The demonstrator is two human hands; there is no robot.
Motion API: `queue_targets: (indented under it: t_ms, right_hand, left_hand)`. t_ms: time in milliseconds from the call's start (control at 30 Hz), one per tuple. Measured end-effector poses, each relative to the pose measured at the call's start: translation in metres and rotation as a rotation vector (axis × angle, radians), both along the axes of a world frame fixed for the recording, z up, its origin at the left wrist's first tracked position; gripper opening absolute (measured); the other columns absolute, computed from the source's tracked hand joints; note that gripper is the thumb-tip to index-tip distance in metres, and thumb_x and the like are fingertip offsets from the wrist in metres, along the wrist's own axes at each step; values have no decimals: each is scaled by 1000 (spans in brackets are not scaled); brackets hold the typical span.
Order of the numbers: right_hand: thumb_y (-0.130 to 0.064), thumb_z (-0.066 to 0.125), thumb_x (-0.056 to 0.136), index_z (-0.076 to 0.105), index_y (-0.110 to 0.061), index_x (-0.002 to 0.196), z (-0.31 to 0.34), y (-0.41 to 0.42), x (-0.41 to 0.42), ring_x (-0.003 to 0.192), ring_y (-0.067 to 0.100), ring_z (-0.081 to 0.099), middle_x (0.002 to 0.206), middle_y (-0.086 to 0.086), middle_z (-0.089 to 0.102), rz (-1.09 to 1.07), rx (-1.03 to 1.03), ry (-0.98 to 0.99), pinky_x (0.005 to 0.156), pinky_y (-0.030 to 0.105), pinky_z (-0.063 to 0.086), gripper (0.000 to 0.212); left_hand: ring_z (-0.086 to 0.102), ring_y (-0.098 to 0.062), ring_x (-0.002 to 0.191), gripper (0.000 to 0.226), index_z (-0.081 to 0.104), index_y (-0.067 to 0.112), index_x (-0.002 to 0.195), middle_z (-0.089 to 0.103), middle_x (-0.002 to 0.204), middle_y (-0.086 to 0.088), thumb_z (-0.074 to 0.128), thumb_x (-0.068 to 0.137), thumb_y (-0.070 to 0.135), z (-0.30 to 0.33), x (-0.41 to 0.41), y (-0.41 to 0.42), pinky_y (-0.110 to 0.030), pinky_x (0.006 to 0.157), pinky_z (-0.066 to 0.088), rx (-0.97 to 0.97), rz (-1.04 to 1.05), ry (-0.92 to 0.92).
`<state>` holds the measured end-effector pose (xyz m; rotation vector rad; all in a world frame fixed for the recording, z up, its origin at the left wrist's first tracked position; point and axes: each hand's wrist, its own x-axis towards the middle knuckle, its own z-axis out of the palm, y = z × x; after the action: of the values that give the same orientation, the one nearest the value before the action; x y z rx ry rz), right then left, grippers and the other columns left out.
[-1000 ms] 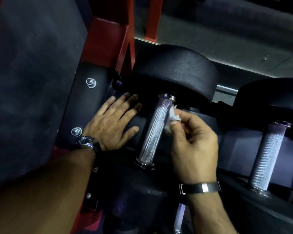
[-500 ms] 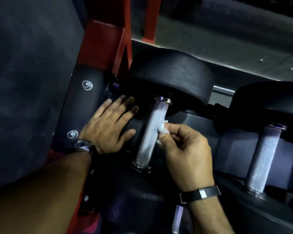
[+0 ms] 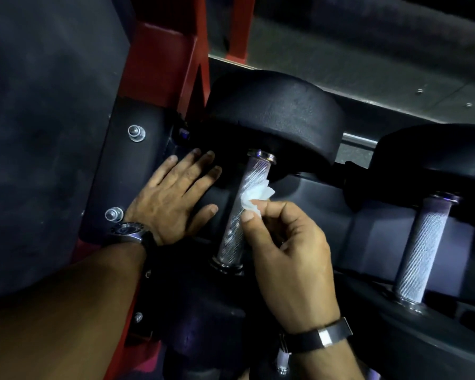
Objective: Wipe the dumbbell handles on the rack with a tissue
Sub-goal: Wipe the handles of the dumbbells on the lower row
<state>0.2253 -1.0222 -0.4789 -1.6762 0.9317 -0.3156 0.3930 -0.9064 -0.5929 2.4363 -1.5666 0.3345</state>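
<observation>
Pinching the tissue (image 3: 258, 197) between thumb and fingers of my right hand (image 3: 288, 259), I am pressing it to the right flank of the handle (image 3: 243, 212), about midway up. To do this well, I am thinking the wad should wrap round the knurling and reach both collars. My left hand (image 3: 170, 200) is lying flat with fingers spread, holding nothing, on the black rack (image 3: 126, 174) just beside. A second handle (image 3: 422, 248) is waiting to the right, untouched. Beyond, a red frame (image 3: 162, 67) is rising over grey floor (image 3: 368, 64).
</observation>
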Motion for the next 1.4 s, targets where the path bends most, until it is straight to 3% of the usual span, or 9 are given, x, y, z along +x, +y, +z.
queue_targets:
  t_ms: [133, 267, 467, 700, 833, 933, 1133, 1233, 1400]
  right_hand:
    - [-22, 71, 87, 65, -24, 88, -2, -1, -2, 67, 1, 68, 72, -15, 73, -30, -1, 61, 71, 29, 54, 7]
    - [-14, 72, 86, 65, -29, 106, 1, -7, -5, 80, -8, 68, 81, -22, 73, -45, -47, 7, 77, 13, 50, 25]
    - [-17, 72, 86, 78, -30, 96, 0, -5, -13, 81, -16, 64, 86, -28, 72, 124, -57, 148, 72, 3, 45, 18]
    - [-22, 77, 83, 80, -28, 91, 3, -4, -19, 77, -11, 67, 82, -24, 73, 138, -48, 159, 75, 11, 52, 11]
    - [-20, 81, 77, 77, -24, 76, 7, 0, -15, 55, -3, 62, 65, -13, 71, 65, -46, 136, 57, 7, 46, 6]
    - [-18, 80, 76, 75, -21, 73, 3, -11, -3, 51, -5, 57, 61, -11, 69, 4, 7, 117, 55, 10, 46, 7]
    - [-38, 78, 78, 71, -19, 74, 0, -42, 31, 52, -2, 56, 62, -6, 68, -137, -144, 52, 59, 22, 49, 21]
    - [-31, 77, 80, 71, -20, 79, -7, -27, 8, 59, 10, 65, 66, -5, 70, 5, -34, 134, 61, 29, 54, 13]
    - [-7, 71, 86, 69, -9, 84, -9, -27, -16, 52, 5, 57, 63, 1, 69, 189, 440, 124, 52, 16, 43, 3]
  left_hand:
    - [34, -30, 145, 63, 48, 9, 146, 37, 156, -13, 41, 97, 49, 0, -1, -1, -51, 118, 28, 1, 6, -4]
    - [32, -29, 147, 64, 46, 10, 147, 35, 157, -13, 39, 98, 50, -1, 0, 0, -49, 119, 24, 14, 0, 3]
    - [31, -28, 147, 63, 46, 10, 147, 35, 158, -12, 39, 99, 50, 0, -1, 0, -48, 120, 24, 12, 5, -1]
    - [31, -29, 147, 64, 46, 9, 147, 36, 157, -13, 39, 98, 50, 1, -2, 0, -48, 120, 23, 14, 2, 9]
    - [31, -29, 146, 64, 45, 10, 147, 35, 158, -13, 38, 98, 50, 2, -2, 0, -49, 119, 24, 21, 7, 7]
    - [32, -29, 146, 64, 45, 10, 147, 35, 158, -13, 38, 98, 51, 1, -1, 0, -49, 119, 25, 22, 4, 3]
    - [30, -29, 147, 64, 45, 9, 147, 35, 158, -13, 38, 98, 50, 2, -2, 0, -47, 120, 22, 17, 1, 27]
    - [30, -28, 147, 63, 45, 10, 147, 35, 158, -12, 39, 99, 50, 1, -2, 0, -47, 120, 22, 19, 4, 16]
    - [31, -29, 147, 63, 46, 10, 147, 36, 157, -13, 41, 98, 49, 2, -1, 0, -47, 120, 23, 2, 6, 21]
